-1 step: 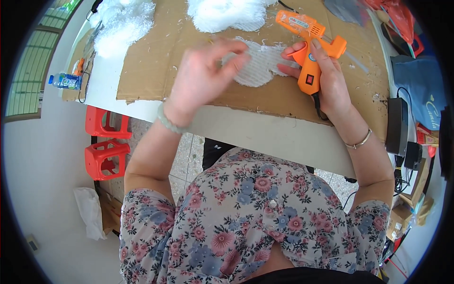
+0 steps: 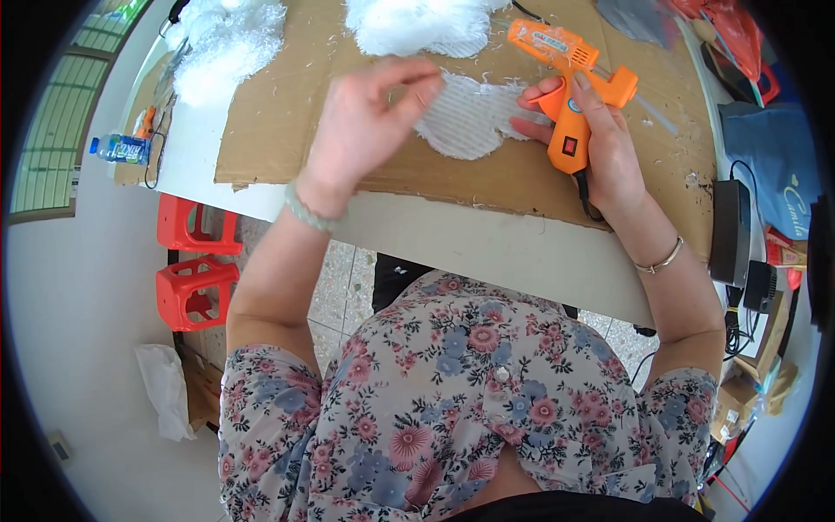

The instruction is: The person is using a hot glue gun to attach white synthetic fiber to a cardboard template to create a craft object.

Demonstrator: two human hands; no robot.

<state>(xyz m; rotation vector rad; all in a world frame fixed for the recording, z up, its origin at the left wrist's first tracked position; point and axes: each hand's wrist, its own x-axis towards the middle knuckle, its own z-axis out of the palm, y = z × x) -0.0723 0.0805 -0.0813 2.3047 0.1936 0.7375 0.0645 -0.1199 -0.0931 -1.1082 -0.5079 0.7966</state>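
- My right hand (image 2: 600, 148) is wrapped around the grip of an orange hot glue gun (image 2: 570, 83), with a finger lying along its top; the nozzle end points away from me toward the upper left.
- My left hand (image 2: 365, 122) hangs just above the cardboard, fingers bent and pinched together at the tips right at the upper edge of the white ribbed piece (image 2: 470, 117); I cannot tell whether they actually grip it.
- That white ribbed piece lies flat on the brown cardboard sheet (image 2: 278, 113), between my two hands, its right end touching my right fingers.
- The cardboard covers the white table (image 2: 487, 244), whose bare front edge runs just before my chest.
- Heaps of white fluffy fibre (image 2: 230, 39) sit at the far left of the cardboard, and another heap (image 2: 417, 22) lies just beyond the ribbed piece.
- A small plastic water bottle (image 2: 122, 148) lies at the table's left end.
- Two red plastic stools (image 2: 196, 261) stand on the floor to my left.
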